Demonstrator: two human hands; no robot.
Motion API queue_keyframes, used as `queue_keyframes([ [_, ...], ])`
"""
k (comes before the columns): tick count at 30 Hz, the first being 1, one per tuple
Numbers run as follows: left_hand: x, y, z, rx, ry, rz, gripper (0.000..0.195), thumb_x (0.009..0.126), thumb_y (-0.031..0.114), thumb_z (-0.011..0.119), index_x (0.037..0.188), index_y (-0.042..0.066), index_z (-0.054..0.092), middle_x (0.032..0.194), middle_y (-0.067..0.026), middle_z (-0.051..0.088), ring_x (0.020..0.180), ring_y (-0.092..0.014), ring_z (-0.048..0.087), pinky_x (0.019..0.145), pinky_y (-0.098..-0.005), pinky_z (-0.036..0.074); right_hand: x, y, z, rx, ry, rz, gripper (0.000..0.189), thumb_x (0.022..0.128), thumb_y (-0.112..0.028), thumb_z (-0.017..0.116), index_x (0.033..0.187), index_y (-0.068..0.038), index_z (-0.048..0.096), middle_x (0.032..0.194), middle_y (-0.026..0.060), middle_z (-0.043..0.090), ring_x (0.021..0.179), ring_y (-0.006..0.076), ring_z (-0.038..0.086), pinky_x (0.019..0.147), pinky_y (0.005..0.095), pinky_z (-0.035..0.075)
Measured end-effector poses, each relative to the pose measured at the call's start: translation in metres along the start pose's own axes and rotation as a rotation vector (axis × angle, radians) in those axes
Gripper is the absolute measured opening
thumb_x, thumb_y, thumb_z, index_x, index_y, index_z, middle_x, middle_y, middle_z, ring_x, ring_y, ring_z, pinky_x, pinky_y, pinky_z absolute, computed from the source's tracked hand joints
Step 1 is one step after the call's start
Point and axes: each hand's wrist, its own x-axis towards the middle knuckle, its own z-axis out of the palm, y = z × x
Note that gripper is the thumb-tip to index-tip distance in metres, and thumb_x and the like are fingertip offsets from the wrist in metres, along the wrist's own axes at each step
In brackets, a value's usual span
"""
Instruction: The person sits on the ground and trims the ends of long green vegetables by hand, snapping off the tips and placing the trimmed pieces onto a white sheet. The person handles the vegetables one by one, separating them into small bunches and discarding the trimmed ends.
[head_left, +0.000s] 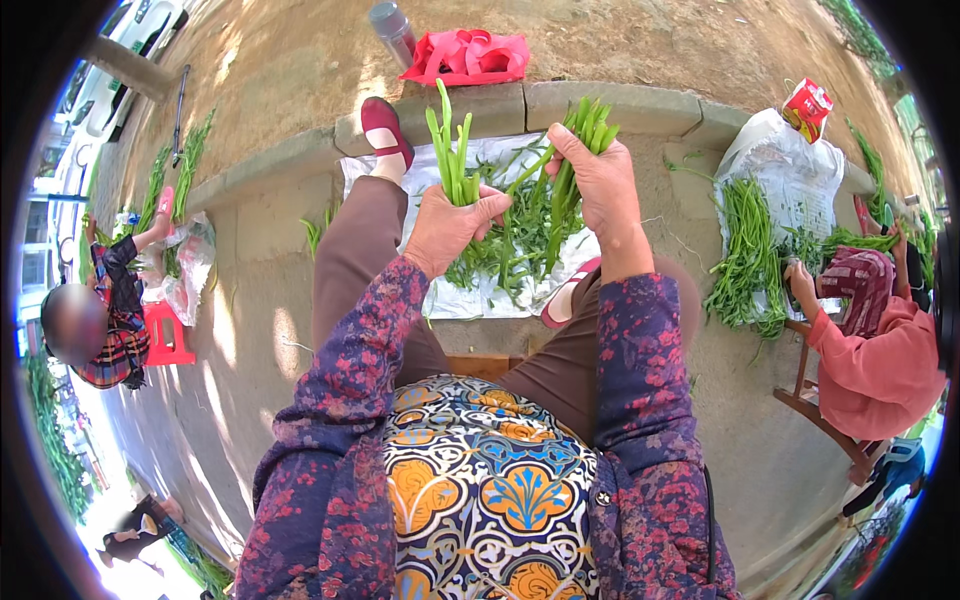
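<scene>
My left hand (456, 225) grips a small bunch of green vegetable stems (451, 154), their thick ends pointing away from me. In my right hand (596, 176) is another bunch of leafy greens (564, 214), its cut stem ends sticking up past the thumb and its leaves hanging below. Both bunches are held above a white plastic sheet (375, 169) spread on the ground between my feet. Loose leaves and stems (480, 262) lie scattered over that sheet. Part of the pile is hidden behind my hands.
A stone kerb (615, 105) runs beyond the sheet, with a red bag (469, 60) and a grey flask (391, 30) by it. On the right, a person (877, 360) handles greens beside a large heap (742, 255). Another person (112, 330) sits left near a red stool (166, 334).
</scene>
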Motion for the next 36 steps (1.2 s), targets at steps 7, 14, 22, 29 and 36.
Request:
queue_keyframes([
  [7,-0.004,0.006,-0.004,0.035,-0.102,0.037,0.016,0.085,0.015,0.066,0.082,-0.001,0.065,0.066,-0.0022,0.062,0.051,-0.006,0.048,0.047,-0.0215,0.039,-0.003,-0.002,0.001,0.031,-0.044,-0.010,0.017,0.082,-0.019,0.072,0.085,-0.005,0.063,0.070,0.0004,0.059,0.058,0.0090,0.055,0.053,0.0224,0.043],
  [14,-0.003,-0.004,-0.002,0.009,0.035,0.017,0.010,0.083,0.010,0.061,0.079,0.001,0.063,0.066,-0.0026,0.061,0.052,-0.007,0.050,0.048,-0.0222,0.039,-0.008,-0.003,0.010,0.025,-0.156,-0.121,0.013,0.082,-0.016,0.070,0.086,-0.005,0.065,0.071,-0.0023,0.059,0.062,0.0064,0.051,0.057,0.0214,0.042],
  [22,0.017,-0.012,-0.004,-0.317,0.217,-0.022,0.006,0.078,0.004,0.061,0.074,0.000,0.061,0.067,-0.0074,0.061,0.052,-0.010,0.050,0.049,-0.0236,0.038,-0.013,0.003,0.021,-0.005,-0.252,-0.306,0.010,0.085,-0.013,0.066,0.090,-0.004,0.066,0.086,0.0008,0.067,0.067,0.0055,0.052,0.063,0.0200,0.044],
  [29,0.024,-0.037,-0.043,-0.602,0.467,-0.168,0.006,0.076,0.002,0.066,0.079,-0.001,0.062,0.073,-0.0095,0.063,0.052,-0.010,0.049,0.049,-0.0235,0.042,-0.018,-0.025,0.007,0.122,-0.125,-0.418,0.012,0.090,-0.016,0.059,0.091,-0.005,0.064,0.089,0.0057,0.068,0.072,0.0086,0.054,0.065,0.0234,0.045],
  [36,0.029,-0.028,-0.109,-0.750,0.295,-0.081,0.009,0.083,0.010,0.067,0.087,0.006,0.059,0.074,-0.0041,0.060,0.054,-0.010,0.049,0.061,-0.0282,0.048,0.002,-0.038,-0.048,0.531,-0.014,-0.407,0.019,0.089,-0.020,0.061,0.099,-0.005,0.060,0.098,0.0100,0.064,0.077,0.0145,0.056,0.071,0.0306,0.050],
])
